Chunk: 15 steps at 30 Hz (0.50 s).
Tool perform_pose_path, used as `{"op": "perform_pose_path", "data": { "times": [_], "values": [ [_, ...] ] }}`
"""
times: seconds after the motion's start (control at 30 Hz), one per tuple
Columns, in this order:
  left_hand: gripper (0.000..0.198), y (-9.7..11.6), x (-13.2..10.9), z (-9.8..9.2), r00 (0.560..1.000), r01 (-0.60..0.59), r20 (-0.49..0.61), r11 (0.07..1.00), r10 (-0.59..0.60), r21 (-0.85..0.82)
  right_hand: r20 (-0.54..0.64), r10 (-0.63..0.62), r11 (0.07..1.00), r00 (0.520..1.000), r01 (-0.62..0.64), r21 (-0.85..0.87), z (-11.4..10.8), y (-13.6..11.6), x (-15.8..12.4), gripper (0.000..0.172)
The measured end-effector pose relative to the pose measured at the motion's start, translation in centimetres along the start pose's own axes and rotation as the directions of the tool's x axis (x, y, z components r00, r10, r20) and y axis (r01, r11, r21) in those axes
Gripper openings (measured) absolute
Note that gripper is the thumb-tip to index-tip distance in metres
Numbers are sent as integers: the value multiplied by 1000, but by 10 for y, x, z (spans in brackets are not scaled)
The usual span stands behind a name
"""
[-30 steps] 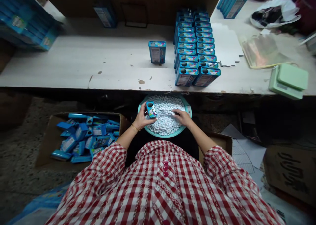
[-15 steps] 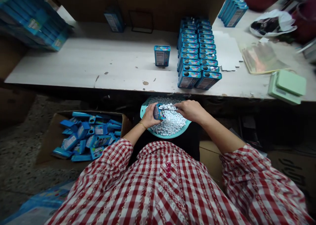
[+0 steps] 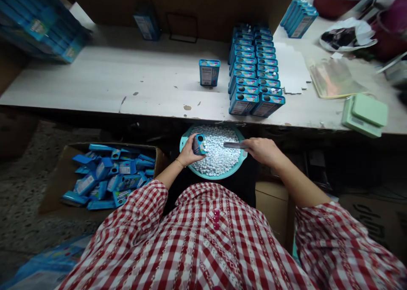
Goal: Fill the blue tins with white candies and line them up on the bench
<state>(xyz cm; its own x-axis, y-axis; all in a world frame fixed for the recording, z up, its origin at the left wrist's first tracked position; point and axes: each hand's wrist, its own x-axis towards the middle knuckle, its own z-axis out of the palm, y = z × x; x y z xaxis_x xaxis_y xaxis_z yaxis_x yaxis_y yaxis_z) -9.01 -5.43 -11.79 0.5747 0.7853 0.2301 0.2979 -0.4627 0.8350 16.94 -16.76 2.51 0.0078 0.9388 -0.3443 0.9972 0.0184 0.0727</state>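
In my left hand [image 3: 188, 152] is a small blue candy box [image 3: 199, 144], tilted over the basin, with a dark round opening on its top end. A few white pieces lie at the box's edge. The turquoise basin [image 3: 183, 142] is full of small white candies [image 3: 216, 160]. My right hand [image 3: 262, 149] is closed around the end of a narrow grey scoop [image 3: 234, 145], which reaches left over the candies, apart from the box. Its exact shape is hard to make out.
Two rows of blue boxes [image 3: 244, 98] stand on the white table [image 3: 152, 86], with a single box [image 3: 209, 73] to their left. A green scale [image 3: 365, 114] sits at right. At lower left, a carton [image 3: 52, 188] holds many loose blue boxes.
My right hand has moved right with the scoop, away from the box. The heap of candies on the scoop no longer shows. My left hand has shifted slightly left and turned the box more upright.
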Motion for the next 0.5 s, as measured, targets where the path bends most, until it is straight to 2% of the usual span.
{"op": "perform_pose_path", "data": {
  "times": [0.1,0.2,0.33,0.5],
  "values": [
    [91,-6,-2,5,996,85,5,994,-85,-62,56,18,995,998,-23,94,58,0,11,33],
    [94,-8,-1,15,989,146,17,984,-145,-98,-44,17,965,999,-5,261,96,-28,35,35],
    [97,-6,2,24,981,194,33,969,-191,-153,-139,19,926,990,35,376,112,-55,63,39],
    [97,2,-3,7,982,186,26,951,-185,-247,-136,49,809,989,41,586,122,-42,71,36]
  ]
}}
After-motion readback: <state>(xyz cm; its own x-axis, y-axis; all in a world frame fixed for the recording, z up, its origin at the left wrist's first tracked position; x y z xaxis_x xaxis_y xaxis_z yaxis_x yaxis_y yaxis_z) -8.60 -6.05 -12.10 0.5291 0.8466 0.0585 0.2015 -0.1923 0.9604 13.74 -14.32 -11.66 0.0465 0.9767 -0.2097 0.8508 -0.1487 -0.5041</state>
